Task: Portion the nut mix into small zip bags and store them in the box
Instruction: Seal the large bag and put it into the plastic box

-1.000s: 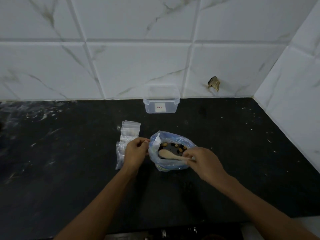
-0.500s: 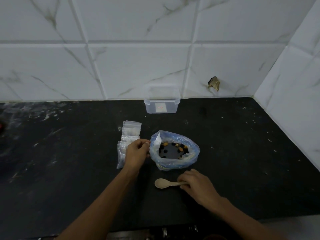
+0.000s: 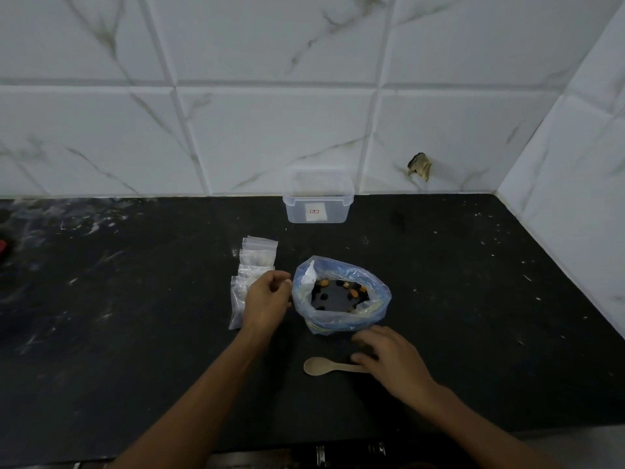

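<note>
A blue-tinted plastic bag of nut mix (image 3: 341,319) stands open on the black counter, with brown and dark nuts (image 3: 338,289) in its bottom. My left hand (image 3: 269,297) is curled at the bag's left rim, its fingertips pinched on the edge. A wooden spoon (image 3: 318,365) lies flat on the counter in front of the bag. My right hand (image 3: 394,362) rests over the spoon's handle end with its fingers spread. Several small clear zip bags (image 3: 255,265) lie in a stack left of the nut bag, partly under my left hand. A clear plastic box (image 3: 318,203) stands against the wall.
The black counter (image 3: 135,316) carries white specks and smears. White marble-look tiles form the back wall and the right side wall (image 3: 575,198). A chipped hole (image 3: 419,165) shows in the back tile. A red object (image 3: 2,247) sits at the far left edge.
My right hand lifted the spoon out of the nut bag, laid it on the counter in front of the bag and loosened its fingers. My left hand stayed at the bag's rim.
</note>
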The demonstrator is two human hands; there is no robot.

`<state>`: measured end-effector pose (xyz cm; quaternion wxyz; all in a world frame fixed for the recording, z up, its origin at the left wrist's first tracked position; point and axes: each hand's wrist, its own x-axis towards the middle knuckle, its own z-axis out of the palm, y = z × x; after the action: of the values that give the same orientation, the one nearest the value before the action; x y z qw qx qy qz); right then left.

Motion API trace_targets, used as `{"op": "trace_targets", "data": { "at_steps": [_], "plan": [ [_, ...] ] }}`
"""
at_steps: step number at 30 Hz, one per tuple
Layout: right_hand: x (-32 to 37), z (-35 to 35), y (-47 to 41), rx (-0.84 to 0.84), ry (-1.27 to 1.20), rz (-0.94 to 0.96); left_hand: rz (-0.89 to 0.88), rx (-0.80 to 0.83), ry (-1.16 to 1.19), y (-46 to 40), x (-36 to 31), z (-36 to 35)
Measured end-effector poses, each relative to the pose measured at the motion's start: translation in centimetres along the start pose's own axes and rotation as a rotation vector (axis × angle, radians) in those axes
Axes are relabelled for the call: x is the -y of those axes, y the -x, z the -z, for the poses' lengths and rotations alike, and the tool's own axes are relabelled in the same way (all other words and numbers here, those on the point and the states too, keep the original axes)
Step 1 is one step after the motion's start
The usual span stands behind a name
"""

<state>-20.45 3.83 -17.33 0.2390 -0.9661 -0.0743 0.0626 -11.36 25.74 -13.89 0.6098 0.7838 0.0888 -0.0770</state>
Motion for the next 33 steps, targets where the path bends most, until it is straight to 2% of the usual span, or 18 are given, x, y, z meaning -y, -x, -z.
{"op": "trace_targets", "data": {
  "at_steps": [6, 8, 10, 12, 15, 21, 25, 28, 31, 33],
  "plan": [
    [-1.1, 4.2, -3.9, -0.377, -0.136, -0.230, 0.054, 0.033, -0.178, -1.7, -1.0, -0.6],
    [-1.7, 5.1, -5.3, -0.412, -0.132, -0.333, 0.111, 0.060, -0.228, -2.2, -1.3, -1.0],
    [-2.2, 5.5, -6.4, -0.325, -0.150, -0.483, 0.190, 0.073, -0.230, -2.5, -1.5, -1.5],
    [-2.3, 5.6, -7.3, -0.162, -0.218, -0.627, 0.275, 0.080, -0.180, -2.7, -1.5, -1.8],
    [-2.1, 5.4, -7.8, -0.050, -0.475, -0.747, 0.412, 0.108, -0.022, -2.8, -1.7, -2.0],
    [-1.7, 5.5, -7.7, -0.067, -0.791, -0.825, 0.497, 0.128, 0.106, -2.7, -1.4, -1.8],
    [-1.2, 6.4, -7.6, 0.007, -0.961, -0.854, 0.513, 0.154, 0.102, -2.8, -1.5, -1.8],
    [-1.5, 6.9, -7.4, 0.084, -1.191, -0.817, 0.523, 0.179, 0.099, -2.8, -1.7, -1.8],
    [-2.4, 7.4, -7.1, 0.103, -1.412, -0.809, 0.528, 0.201, 0.215, -2.7, -1.5, -1.3],
    [-2.9, 7.7, -6.9, 0.102, -1.459, -0.815, 0.559, 0.198, 0.321, -2.9, -1.3, -1.0]
  ]
}}
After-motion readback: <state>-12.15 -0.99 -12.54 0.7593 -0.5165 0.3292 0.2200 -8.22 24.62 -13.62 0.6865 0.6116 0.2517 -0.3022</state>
